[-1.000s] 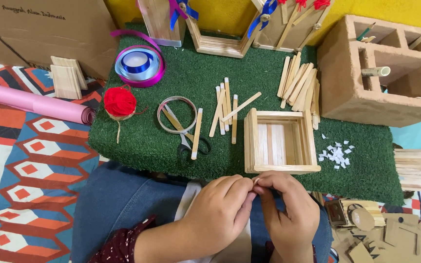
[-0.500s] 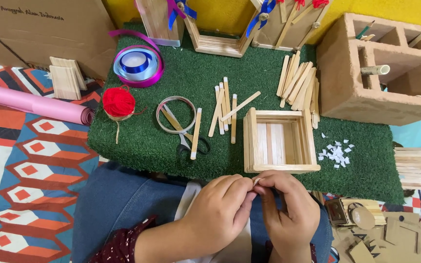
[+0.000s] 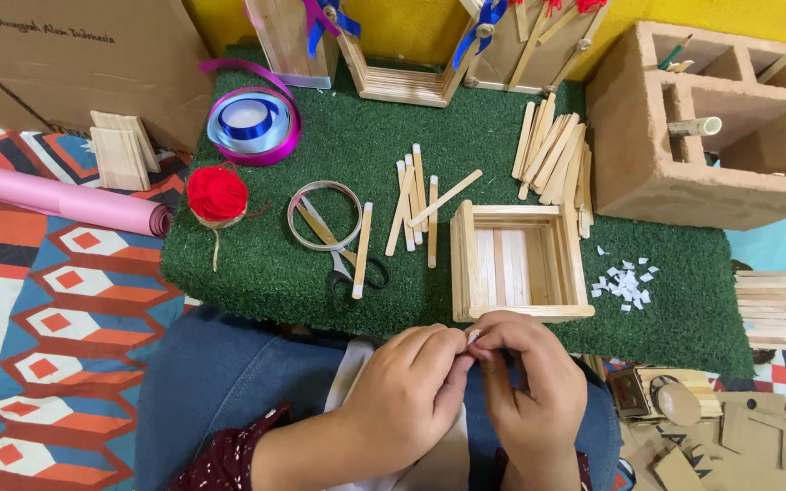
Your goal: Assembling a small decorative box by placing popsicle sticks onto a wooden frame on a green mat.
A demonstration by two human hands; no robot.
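My left hand and my right hand meet over my lap, fingertips pinched together on a tiny pale piece that is mostly hidden. Just beyond them, on the green turf mat, stands an open square box of wooden sticks. Loose wooden sticks lie left of the box and a larger pile of sticks lies behind it. Small white scraps are scattered to the box's right.
Black-handled scissors and a thin ring lie on the mat, with a red yarn ball and ribbon spools farther left. A pink roll lies at left; a hollow brick block stands at right. Finished stick boxes line the back.
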